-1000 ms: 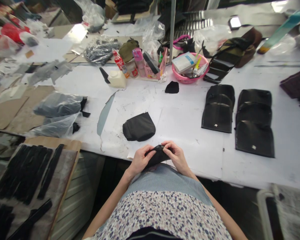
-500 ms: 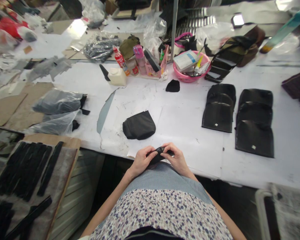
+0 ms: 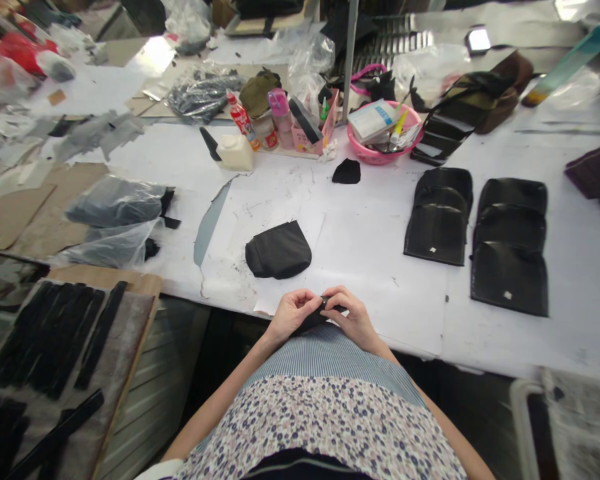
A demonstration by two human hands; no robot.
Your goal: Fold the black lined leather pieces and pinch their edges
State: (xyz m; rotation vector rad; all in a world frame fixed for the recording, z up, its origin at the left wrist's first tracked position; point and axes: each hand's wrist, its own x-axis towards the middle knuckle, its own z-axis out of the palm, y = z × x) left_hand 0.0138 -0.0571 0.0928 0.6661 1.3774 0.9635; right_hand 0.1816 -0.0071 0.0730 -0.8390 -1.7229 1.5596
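Note:
A small black piece [image 3: 312,321] is held close to my apron at the table's front edge. My left hand [image 3: 294,313] pinches its left part with thumb and fingers. On the other side my right hand [image 3: 349,316] grips it, the fingertips of both hands nearly meeting at its top. Parts of the piece are hidden by the fingers. Just beyond my hands a folded black pouch [image 3: 279,251] lies on the white table [image 3: 365,250]. Farther back is a small black scrap [image 3: 347,171].
Two flat black pieces [image 3: 438,217] [image 3: 510,247] lie on the right. At the back stand a pink basket [image 3: 383,150], a red bottle [image 3: 240,119] and a white container [image 3: 236,153]. Plastic-wrapped bundles [image 3: 117,203] lie left; black strips [image 3: 45,337] rest on a lower board.
The fingers of both hands have shifted slightly on the black piece, and the left fingertips have moved a little up and right. The things on the table stay put.

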